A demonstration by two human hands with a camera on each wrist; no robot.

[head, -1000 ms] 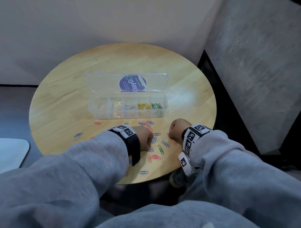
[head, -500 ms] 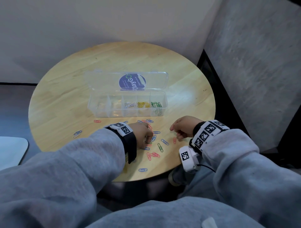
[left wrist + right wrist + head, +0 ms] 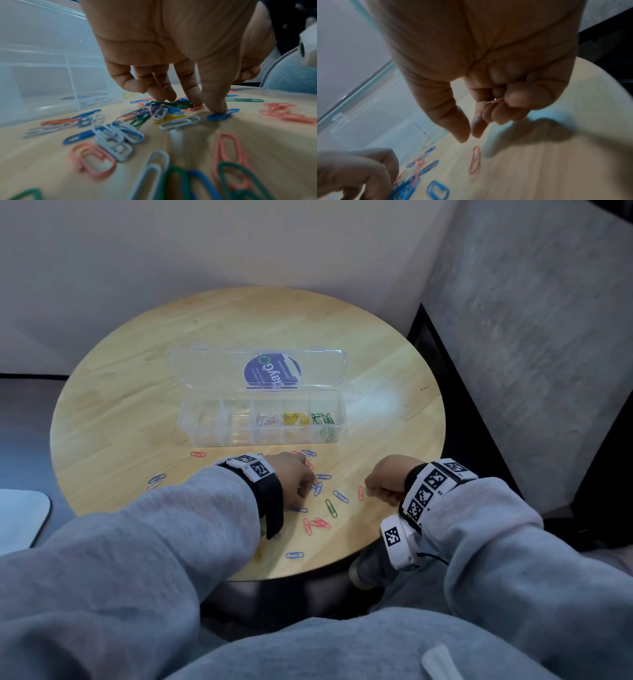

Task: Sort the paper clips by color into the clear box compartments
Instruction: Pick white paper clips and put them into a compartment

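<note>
The clear box (image 3: 205,436) stands open mid-table, with white clips (image 3: 267,420), yellow clips (image 3: 295,418) and green clips (image 3: 322,419) in its three right compartments. The two left ones look bare. My left hand (image 3: 207,105) reaches down onto a mixed pile of clips (image 3: 159,111) just in front of the box. Its thumb presses a blue clip (image 3: 222,116) and its fingers touch the pile. My right hand (image 3: 469,135) hovers over a lone red clip (image 3: 475,161). Its thumb and forefinger point down while the other fingers curl round a red clip (image 3: 494,101) in the palm.
Loose red, blue, green and white clips lie scattered across the near part of the round wooden table (image 3: 137,405). The hinged lid (image 3: 212,368) lies flat behind the box. A dark gap and a grey wall run along the table's right side.
The right hand swung out to the right, then came back low over the lone red clip. The left hand has stayed on the clip pile.
</note>
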